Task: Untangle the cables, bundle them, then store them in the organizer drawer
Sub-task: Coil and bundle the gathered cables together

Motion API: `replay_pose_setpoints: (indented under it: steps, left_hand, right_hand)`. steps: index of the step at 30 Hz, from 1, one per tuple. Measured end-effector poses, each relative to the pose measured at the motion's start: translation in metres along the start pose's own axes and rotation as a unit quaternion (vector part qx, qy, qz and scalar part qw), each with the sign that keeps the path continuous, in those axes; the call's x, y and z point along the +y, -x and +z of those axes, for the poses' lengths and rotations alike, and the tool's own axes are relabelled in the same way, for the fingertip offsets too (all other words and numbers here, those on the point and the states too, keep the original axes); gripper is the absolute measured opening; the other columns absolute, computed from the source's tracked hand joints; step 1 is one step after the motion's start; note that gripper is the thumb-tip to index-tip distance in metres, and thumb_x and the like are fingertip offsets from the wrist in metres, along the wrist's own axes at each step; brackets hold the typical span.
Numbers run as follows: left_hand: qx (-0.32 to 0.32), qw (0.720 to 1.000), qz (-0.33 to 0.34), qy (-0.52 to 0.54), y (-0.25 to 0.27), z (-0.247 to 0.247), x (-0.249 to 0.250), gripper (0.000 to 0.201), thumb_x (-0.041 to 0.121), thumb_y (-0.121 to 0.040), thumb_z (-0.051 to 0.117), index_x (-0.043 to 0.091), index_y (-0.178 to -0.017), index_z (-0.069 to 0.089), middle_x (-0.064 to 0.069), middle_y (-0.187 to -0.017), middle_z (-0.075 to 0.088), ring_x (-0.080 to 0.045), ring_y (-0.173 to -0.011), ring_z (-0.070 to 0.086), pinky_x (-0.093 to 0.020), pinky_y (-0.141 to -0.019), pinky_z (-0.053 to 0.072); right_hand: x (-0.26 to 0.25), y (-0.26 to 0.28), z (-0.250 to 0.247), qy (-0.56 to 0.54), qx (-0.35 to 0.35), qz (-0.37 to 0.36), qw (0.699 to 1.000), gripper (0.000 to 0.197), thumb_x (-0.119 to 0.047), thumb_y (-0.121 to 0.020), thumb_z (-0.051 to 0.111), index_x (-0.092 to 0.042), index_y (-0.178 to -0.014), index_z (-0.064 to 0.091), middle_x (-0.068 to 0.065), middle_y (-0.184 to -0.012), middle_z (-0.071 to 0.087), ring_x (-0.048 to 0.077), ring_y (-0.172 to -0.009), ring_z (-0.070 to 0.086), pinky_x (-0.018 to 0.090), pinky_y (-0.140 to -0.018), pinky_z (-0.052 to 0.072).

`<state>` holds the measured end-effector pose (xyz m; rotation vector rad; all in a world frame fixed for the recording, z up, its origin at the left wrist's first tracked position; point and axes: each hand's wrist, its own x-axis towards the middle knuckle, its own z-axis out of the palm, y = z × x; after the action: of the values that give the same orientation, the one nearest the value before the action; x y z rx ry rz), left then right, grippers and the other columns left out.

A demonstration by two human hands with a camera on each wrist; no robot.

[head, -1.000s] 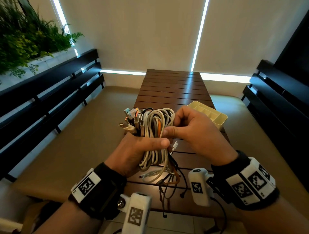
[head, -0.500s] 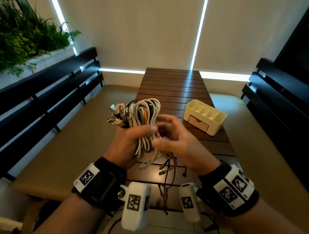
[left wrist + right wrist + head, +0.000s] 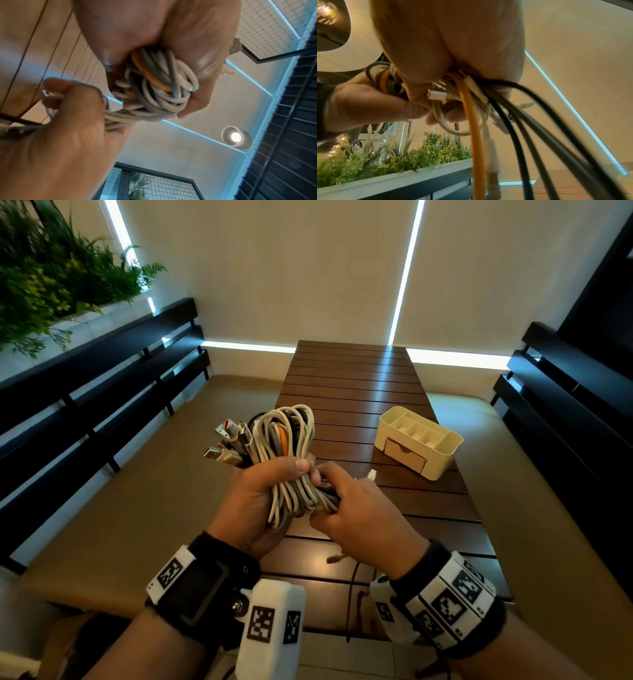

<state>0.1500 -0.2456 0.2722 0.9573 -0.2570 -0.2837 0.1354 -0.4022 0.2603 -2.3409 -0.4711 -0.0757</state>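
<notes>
Hands both clenched: left hand grips cable bundle mid-coil, right hand pinches loose cable ends w/ curled fingers.

We see a slatted wooden table with a glossy sheen, a smooth matt plastic organizer, and rubbery cables — metal-tipped plugs.

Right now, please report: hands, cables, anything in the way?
Left hand grips cable bundle. Right hand grips loose tails beside it. Organizer on table, drawer shut. Path clear.
</notes>
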Motion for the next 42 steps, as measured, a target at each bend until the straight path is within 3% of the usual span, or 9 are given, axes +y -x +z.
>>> replay_pose_setpoints:
  steps: [10,15,19,21,23,27,31,35,42]
  left_hand:
    - [0.016,1.0,0.002,0.011,-0.005,-0.001,-0.011,0.019,0.016,-0.062,0.071,0.01,-0.078,0.063,-0.007,-0.071,0.058,-0.018,-0.066,0.058,-0.034,-0.065,0.048]
    - [0.053,0.998,0.007,-0.035,-0.008,-0.005,-0.011,0.006,0.016,-0.065,0.069,0.019,-0.069,0.073,-0.002,-0.069,0.06,-0.015,-0.063,0.058,-0.036,-0.067,0.042]
    - [0.089,0.995,0.022,-0.029,-0.012,-0.012,0.003,0.018,0.014,-0.073,0.06,0.02,-0.062,0.071,0.0,-0.067,0.061,-0.012,-0.061,0.06,-0.028,-0.058,0.049]
    - [0.1,0.994,0.042,-0.009,-0.015,-0.014,0.011,0.017,0.013,-0.074,0.06,0.02,-0.061,0.07,0.0,-0.068,0.062,-0.012,-0.063,0.061,-0.027,-0.06,0.051]
    - [0.101,0.993,0.064,0.021,-0.019,-0.012,0.017,0.015,0.011,-0.075,0.06,0.018,-0.065,0.069,0.0,-0.069,0.062,-0.012,-0.065,0.062,-0.028,-0.062,0.053]
    - [0.076,0.992,0.09,0.042,-0.02,-0.001,0.023,0.02,0.009,-0.08,0.057,0.018,-0.067,0.069,0.001,-0.07,0.062,-0.012,-0.065,0.061,-0.027,-0.057,0.053]
    - [0.05,0.994,0.068,0.068,-0.015,0.013,0.02,0.02,0.008,-0.081,0.057,0.015,-0.065,0.067,0.0,-0.068,0.061,-0.012,-0.062,0.06,-0.026,-0.057,0.053]
    - [0.022,0.998,0.026,0.062,-0.007,0.025,0.006,0.017,0.012,-0.079,0.056,0.012,-0.066,0.066,-0.005,-0.069,0.059,-0.017,-0.063,0.06,-0.03,-0.06,0.053]
    - [0.051,0.996,0.033,0.063,-0.001,0.025,-0.009,0.02,0.009,-0.075,0.055,0.015,-0.061,0.069,-0.003,-0.064,0.06,-0.013,-0.061,0.061,-0.032,-0.067,0.048]
  right_hand:
    - [0.008,-0.008,0.001,0.084,-0.059,0.027,0.994,0.026,-0.038,-0.098,0.057,-0.025,-0.12,0.06,-0.004,-0.089,0.068,0.008,-0.074,0.063,0.031,-0.075,0.058]
    - [0.013,-0.005,-0.007,0.038,-0.108,0.051,0.992,0.061,-0.053,-0.079,0.075,-0.036,-0.13,0.048,-0.021,-0.114,0.047,0.006,-0.11,0.043,0.034,-0.099,0.042]
    - [0.008,0.011,-0.023,-0.058,0.062,0.018,0.996,0.054,-0.052,-0.081,0.073,-0.044,-0.127,0.046,-0.018,-0.12,0.043,0.002,-0.111,0.042,0.02,-0.091,0.038]
    - [0.002,0.014,-0.028,-0.159,0.103,0.056,0.98,0.04,-0.05,-0.086,0.065,-0.037,-0.12,0.05,-0.009,-0.095,0.061,0.004,-0.087,0.059,0.02,-0.073,0.049]
    - [-0.005,0.014,-0.028,-0.248,0.02,0.123,0.961,0.052,-0.059,-0.083,0.052,-0.03,-0.126,0.047,0.003,-0.081,0.07,0.013,-0.071,0.067,0.024,-0.062,0.053]
    - [-0.015,0.012,-0.015,-0.378,-0.103,0.172,0.904,0.064,-0.067,-0.079,0.039,-0.04,-0.136,0.029,0.015,-0.1,0.073,0.029,-0.078,0.073,0.034,-0.064,0.055]
    - [-0.018,0.003,-0.014,-0.518,-0.037,0.187,0.834,0.062,-0.061,-0.08,0.043,-0.032,-0.134,0.033,0.025,-0.116,0.067,0.04,-0.093,0.07,0.041,-0.072,0.055]
    - [-0.02,-0.007,-0.023,-0.605,0.047,0.19,0.772,0.032,-0.025,-0.098,0.053,-0.029,-0.128,0.041,0.015,-0.114,0.067,0.028,-0.085,0.073,0.045,-0.076,0.058]
    - [-0.011,-0.004,-0.02,-0.466,0.1,0.167,0.863,0.038,-0.006,-0.094,0.061,-0.034,-0.119,0.052,0.008,-0.109,0.07,0.026,-0.104,0.07,0.051,-0.094,0.055]
